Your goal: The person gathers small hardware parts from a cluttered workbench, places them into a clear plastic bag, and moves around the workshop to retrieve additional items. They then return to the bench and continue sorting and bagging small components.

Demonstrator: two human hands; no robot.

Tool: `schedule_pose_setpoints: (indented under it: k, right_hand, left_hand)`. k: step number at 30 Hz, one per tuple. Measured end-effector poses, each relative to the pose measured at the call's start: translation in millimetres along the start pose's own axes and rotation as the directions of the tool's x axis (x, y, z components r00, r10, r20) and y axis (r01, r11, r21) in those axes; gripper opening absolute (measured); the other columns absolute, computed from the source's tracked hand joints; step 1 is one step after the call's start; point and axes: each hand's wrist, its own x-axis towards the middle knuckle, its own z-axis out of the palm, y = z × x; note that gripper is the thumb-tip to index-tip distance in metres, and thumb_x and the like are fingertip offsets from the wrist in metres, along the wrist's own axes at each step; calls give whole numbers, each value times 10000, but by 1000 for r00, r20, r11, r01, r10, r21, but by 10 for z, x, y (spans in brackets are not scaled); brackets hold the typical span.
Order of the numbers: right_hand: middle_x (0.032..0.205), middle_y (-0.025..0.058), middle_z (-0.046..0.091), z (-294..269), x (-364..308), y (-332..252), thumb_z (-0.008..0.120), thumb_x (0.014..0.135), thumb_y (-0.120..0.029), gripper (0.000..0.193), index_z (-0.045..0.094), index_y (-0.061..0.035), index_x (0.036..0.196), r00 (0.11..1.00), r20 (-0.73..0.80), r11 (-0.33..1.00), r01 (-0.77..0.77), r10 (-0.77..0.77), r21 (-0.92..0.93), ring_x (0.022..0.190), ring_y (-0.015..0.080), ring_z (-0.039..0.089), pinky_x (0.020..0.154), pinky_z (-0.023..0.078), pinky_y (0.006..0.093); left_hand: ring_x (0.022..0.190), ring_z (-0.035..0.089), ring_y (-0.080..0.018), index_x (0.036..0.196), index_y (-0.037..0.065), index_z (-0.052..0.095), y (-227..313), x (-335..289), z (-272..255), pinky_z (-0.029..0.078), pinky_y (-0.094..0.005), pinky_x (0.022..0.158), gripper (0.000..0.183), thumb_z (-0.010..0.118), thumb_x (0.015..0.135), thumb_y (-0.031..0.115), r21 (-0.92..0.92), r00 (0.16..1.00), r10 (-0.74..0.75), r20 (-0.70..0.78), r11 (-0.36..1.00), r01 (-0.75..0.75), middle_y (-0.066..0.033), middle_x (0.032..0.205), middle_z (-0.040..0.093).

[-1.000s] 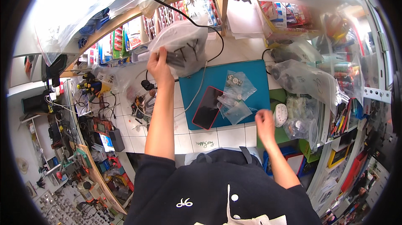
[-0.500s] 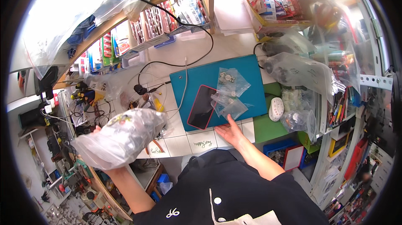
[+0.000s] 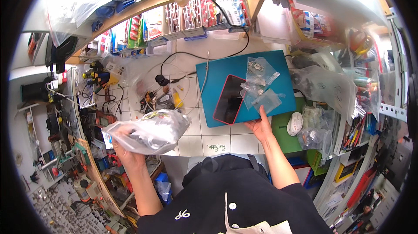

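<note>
My left hand (image 3: pixel 127 150) holds up a large clear plastic bag (image 3: pixel 152 131) with a bundle of mixed items inside, hard to make out, over the table's near left side. A closed teal laptop (image 3: pixel 210 97) lies slanted on the table. At its near edge my right hand (image 3: pixel 261 129) grips it, thumb on top beside a small clear bag (image 3: pixel 267 101) and fingers at the edge below. On the lid rest a phone with a red rim (image 3: pixel 229 99) and another small zip bag (image 3: pixel 261 70) with little round metal parts.
A white mouse (image 3: pixel 294 124) sits on a green mat (image 3: pixel 283 136) to the right. Filled plastic bags (image 3: pixel 322 79) crowd beyond it. Black cable (image 3: pixel 174 53) loops behind the laptop. Pliers with yellow handles (image 3: pixel 101 77) lie at the left, and boxes of packets (image 3: pixel 191 20) line the back.
The laptop, with the things on it, has slid away and slightly right past the mouse, my right hand staying at its edge. The big bag has turned more level. The whole view has shifted.
</note>
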Motion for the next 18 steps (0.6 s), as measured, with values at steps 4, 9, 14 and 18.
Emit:
schedule_pose_setpoints:
  k: [4, 9, 14, 18]
  right_hand:
    - [1042, 95, 530, 34, 121, 79, 605, 780, -431, 561, 421, -64, 1163, 999, 11, 997, 41, -42, 60, 923, 240, 562, 742, 500, 392]
    - [1024, 76, 545, -79, 43, 134, 599, 795, -401, 495, 450, -73, 1134, 991, -12, 988, 136, -135, 78, 913, 227, 563, 745, 495, 378]
    - [1017, 70, 547, -180, 123, 107, 572, 811, -410, 468, 459, -76, 1119, 989, 42, 985, 138, -143, 103, 929, 225, 557, 772, 482, 375]
    - [1057, 92, 545, -81, 160, 36, 561, 809, -435, 497, 453, -63, 1120, 998, 21, 993, 53, -55, 106, 938, 226, 558, 799, 470, 383]
  left_hand:
    - [788, 576, -148, 910, 60, 582, 16, -42, 66, 474, -309, 761, 125, 547, 845, 161, -24, 1000, 3, -5, 1000, -3, -47, 836, 608]
    - [796, 583, -150, 931, 52, 588, 56, -96, 30, 471, -311, 776, 121, 545, 838, 117, -36, 997, -17, -70, 999, 14, -60, 856, 615]
    - [790, 589, -151, 917, 42, 582, 5, -131, -42, 472, -306, 778, 113, 560, 815, 87, 7, 995, -13, -100, 1000, 14, -60, 850, 616]
    - [851, 578, -168, 945, 34, 572, -30, -128, -103, 449, -324, 822, 159, 567, 821, 133, 5, 999, -21, -48, 1000, 22, -68, 905, 614]
